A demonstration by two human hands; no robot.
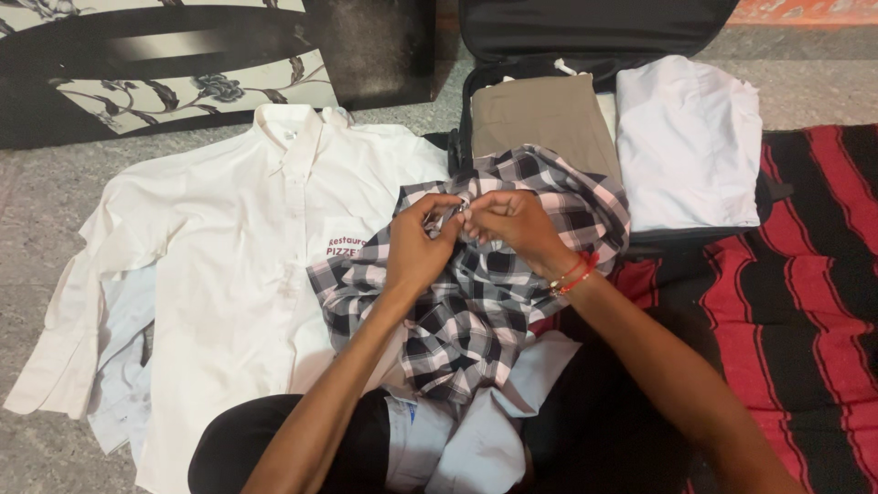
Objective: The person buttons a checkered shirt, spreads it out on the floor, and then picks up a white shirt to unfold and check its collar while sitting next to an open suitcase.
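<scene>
Left hand (pixel 416 245): fingers pinched narrow on the checked shirt (pixel 476 302).
Right hand (pixel 517 224): pinched on the same fold, touching the left.
Checked shirt: bunched over the lap.
Beside: white shirt (pixel 247 256) flat on the floor.
Behind: open suitcase (pixel 594 37) holding folded clothes.

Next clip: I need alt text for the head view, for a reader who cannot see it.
Both hands, left and right, pinch the front of a crumpled black-and-white checked cotton shirt in the person's lap. A white long-sleeved button-up shirt lies spread on the floor to the left; an open black suitcase ahead holds folded khaki trousers and a folded white shirt.
</scene>
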